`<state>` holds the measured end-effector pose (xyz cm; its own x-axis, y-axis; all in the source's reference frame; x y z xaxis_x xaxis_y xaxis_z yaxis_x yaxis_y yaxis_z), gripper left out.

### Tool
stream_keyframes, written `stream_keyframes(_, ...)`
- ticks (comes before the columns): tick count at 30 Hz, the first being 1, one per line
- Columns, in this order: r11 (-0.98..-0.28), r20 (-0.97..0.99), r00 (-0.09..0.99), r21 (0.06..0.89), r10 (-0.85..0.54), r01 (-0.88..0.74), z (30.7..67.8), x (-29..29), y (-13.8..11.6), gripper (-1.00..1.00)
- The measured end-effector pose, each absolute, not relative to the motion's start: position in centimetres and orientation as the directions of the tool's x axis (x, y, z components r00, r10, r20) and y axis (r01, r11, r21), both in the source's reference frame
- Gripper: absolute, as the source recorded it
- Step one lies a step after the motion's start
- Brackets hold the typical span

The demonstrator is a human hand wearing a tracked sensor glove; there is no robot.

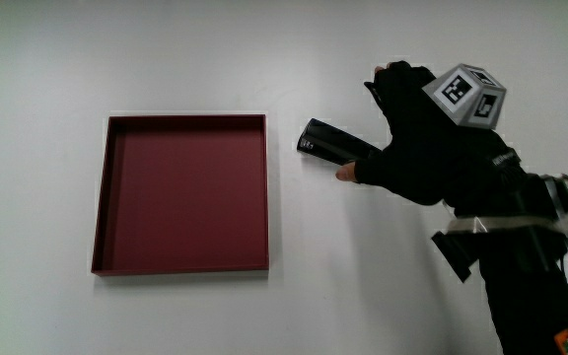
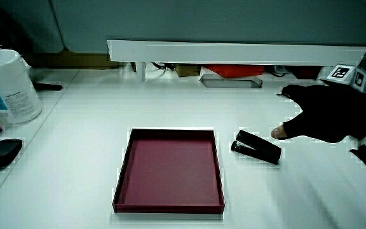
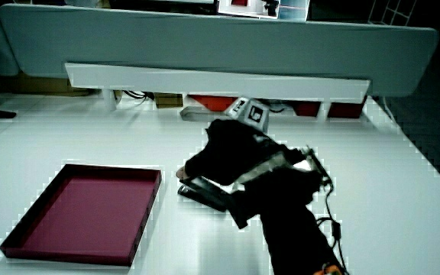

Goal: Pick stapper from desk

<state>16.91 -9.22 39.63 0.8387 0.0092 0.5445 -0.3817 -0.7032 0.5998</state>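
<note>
A black stapler (image 1: 328, 143) lies flat on the white table beside the dark red tray (image 1: 185, 120). The black-gloved hand (image 1: 392, 128) hovers over the stapler's end that points away from the tray, fingers spread and thumb low beside it, holding nothing. A patterned cube (image 1: 466, 96) sits on the back of the hand. In both side views the stapler (image 2: 257, 147) (image 3: 205, 191) rests on the table next to the tray (image 2: 170, 131) (image 3: 113, 169). In one the hand (image 2: 300, 114) stands just apart from the stapler; in another the hand (image 3: 220, 153) partly covers it.
A white canister (image 2: 8, 86) and a black mouse (image 2: 2, 152) sit near the table's edge, well away from the tray. A low white partition (image 2: 234, 51) (image 3: 205, 76) runs along the table, with cables and red items under it.
</note>
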Motion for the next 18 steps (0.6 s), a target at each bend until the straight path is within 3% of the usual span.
stream_keyframes(18, -0.645, 0.500, 0.863, 0.681, 0.066, -0.345, 47.8, 15.4, -11.1, 0.00)
